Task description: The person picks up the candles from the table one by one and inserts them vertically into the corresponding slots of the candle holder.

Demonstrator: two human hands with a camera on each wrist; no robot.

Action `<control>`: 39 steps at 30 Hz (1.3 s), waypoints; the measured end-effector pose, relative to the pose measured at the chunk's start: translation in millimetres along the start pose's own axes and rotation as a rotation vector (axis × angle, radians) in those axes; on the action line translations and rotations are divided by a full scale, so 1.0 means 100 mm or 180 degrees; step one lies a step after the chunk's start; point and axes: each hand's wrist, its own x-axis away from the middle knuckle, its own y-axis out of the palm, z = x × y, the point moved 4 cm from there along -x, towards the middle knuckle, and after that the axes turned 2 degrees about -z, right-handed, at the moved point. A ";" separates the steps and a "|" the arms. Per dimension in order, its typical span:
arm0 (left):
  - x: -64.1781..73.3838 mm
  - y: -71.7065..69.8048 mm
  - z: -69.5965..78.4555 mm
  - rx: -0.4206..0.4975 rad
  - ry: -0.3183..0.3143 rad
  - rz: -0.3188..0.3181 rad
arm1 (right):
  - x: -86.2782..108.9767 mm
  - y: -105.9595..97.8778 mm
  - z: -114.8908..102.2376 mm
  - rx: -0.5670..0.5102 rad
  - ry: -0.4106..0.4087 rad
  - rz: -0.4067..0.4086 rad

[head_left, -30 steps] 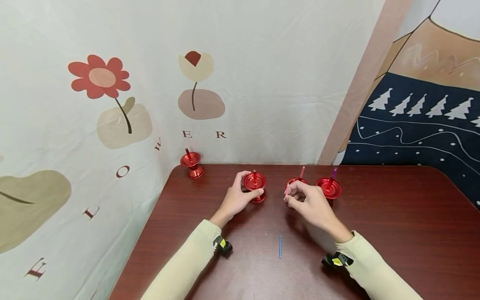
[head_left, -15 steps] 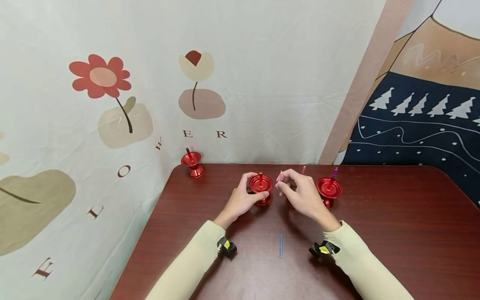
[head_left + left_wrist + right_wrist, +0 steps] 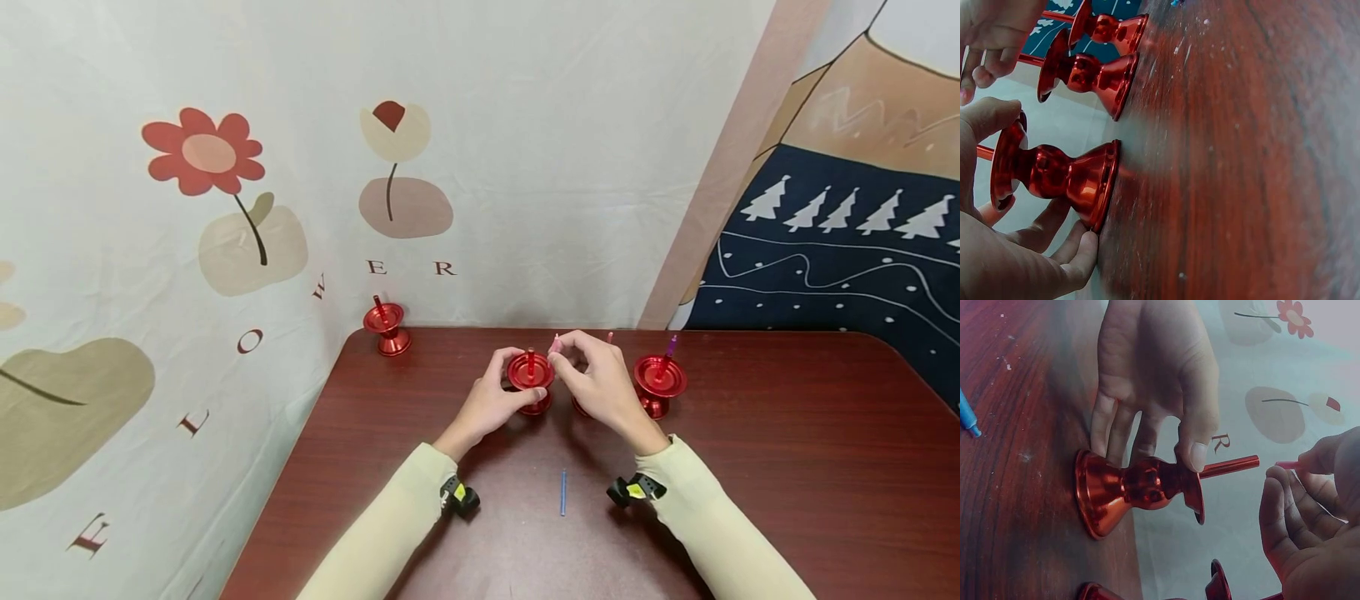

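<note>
Red metallic pedestal candleholder (image 3: pixel 1147 486) could be tipping if bumped; left hand (image 3: pixel 489 402) is gripping it, right hand (image 3: pixel 597 385) pinching slim pink candle (image 3: pixel 1287 465).

An indoor corner; whether home or studio is unclear. A reddish-brown, wood-grained bench (image 3: pixel 795 450) stands close to decorative wall hangings. Behind and left of the bench, a creased pale hanging (image 3: pixel 540 183) bears flowers (image 3: pixel 208 153) and letters reading FLOWER; behind its right end, a navy-and-tan hanging (image 3: pixel 825 271) shows white trees (image 3: pixel 875 212).
</note>
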 end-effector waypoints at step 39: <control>0.05 0.10 0.08 -0.0124 0.0035 -0.0053 | -0.09 0.10 0.00 0.0174 -0.0318 0.0157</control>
